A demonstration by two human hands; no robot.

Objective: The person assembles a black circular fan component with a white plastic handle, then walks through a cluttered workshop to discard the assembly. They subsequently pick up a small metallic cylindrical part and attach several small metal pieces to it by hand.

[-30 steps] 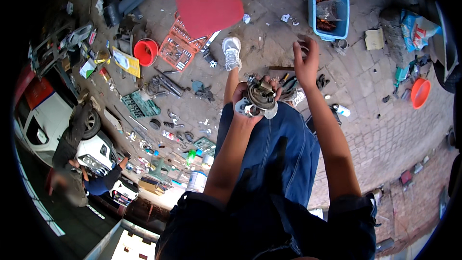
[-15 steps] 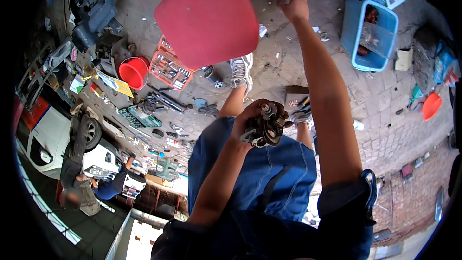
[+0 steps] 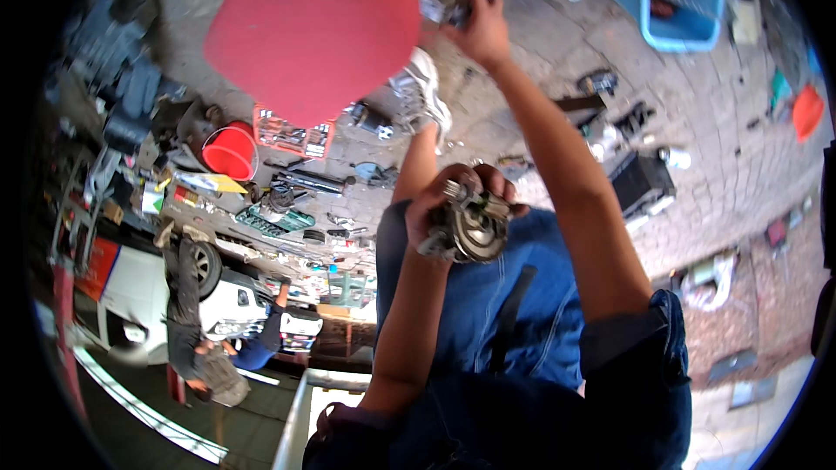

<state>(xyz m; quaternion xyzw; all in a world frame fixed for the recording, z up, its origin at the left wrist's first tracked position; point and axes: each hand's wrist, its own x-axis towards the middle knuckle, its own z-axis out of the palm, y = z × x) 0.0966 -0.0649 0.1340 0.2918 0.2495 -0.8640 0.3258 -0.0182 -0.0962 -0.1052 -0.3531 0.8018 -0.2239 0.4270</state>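
Over my lap, my left hand (image 3: pixel 431 213) is wrapped around a metal machine part (image 3: pixel 479 231) with a round, ringed face and a short stub on top. Its exact kind I cannot make out. My right arm is stretched forward, and my right hand (image 3: pixel 482 32) is closed around a small grey metal piece (image 3: pixel 456 14), mostly covered by the fingers and blurred. That hand is just right of a red stool seat (image 3: pixel 318 26), above the floor. My shoe (image 3: pixel 420 96) is below the stool's right edge.
At the left stand a red bucket (image 3: pixel 228 152) and an orange socket set case (image 3: pixel 292 135), with scattered tools around. A blue bin (image 3: pixel 644 0) is at the far right. Nearer lies a black box (image 3: pixel 643 183). Two people work by a white car (image 3: pixel 139 287) at the lower left.
My right hand has closed on the small metal piece and come left, nearer the stool. My left hand has turned the machine part so its round face shows. The whole view has shifted.
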